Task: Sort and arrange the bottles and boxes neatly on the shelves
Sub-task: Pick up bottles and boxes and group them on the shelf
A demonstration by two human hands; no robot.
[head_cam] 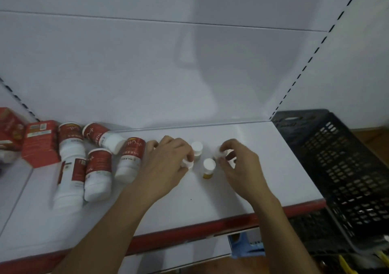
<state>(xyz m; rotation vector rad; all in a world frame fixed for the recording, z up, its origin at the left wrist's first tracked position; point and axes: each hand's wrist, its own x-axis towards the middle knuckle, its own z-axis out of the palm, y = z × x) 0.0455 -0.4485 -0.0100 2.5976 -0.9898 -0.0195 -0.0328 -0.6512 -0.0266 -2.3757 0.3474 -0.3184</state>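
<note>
On the white shelf [242, 185] my left hand [168, 160] pinches the white cap of a small bottle [188, 164]. My right hand [237, 164] grips another small white-capped bottle [220, 152], mostly hidden by the fingers. Between the hands stand two small bottles upright: one further back [197, 148] and one with a yellow base [209, 167]. To the left lie several larger white bottles with red labels [97, 172], tipped on their sides. Red boxes [40, 142] stand at the far left.
A black perforated plastic crate [341, 168] sits off the shelf's right end. The shelf has a red front edge [189, 231] and a white back panel. A blue object [246, 244] shows below the shelf.
</note>
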